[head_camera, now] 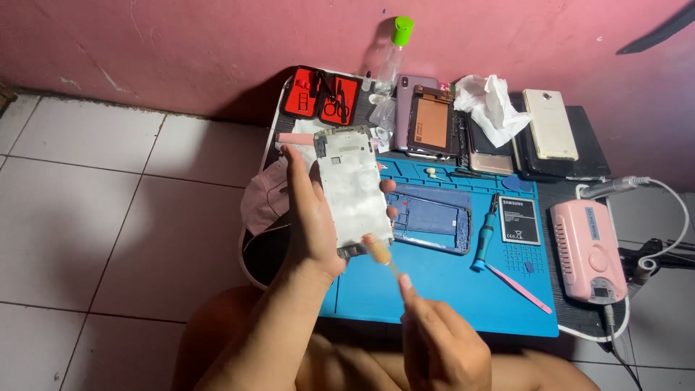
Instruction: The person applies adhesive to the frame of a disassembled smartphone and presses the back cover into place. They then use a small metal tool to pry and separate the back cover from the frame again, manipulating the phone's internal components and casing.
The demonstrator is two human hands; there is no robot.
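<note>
- left hand (313, 217) grips white phone frame (352, 187) upright, above left edge of blue mat (441, 289)
- right hand (441, 340) pinches brush (379, 251), bristles touching frame's bottom corner
- blue phone frame (432, 219), battery (520, 220), screwdriver (484, 240) lying on mat
- pink device (586, 250) just right of mat on desk (572, 194)

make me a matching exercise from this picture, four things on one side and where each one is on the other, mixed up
Things:
1. white phone frame
2. brush
3. blue screwdriver
4. green-capped bottle

Places:
A. standing by the pink wall
B. held up in the left hand
C. lying on the blue mat
D. held in the right hand, bristles at the frame's lower edge

Pairs: 1-B, 2-D, 3-C, 4-A
</note>
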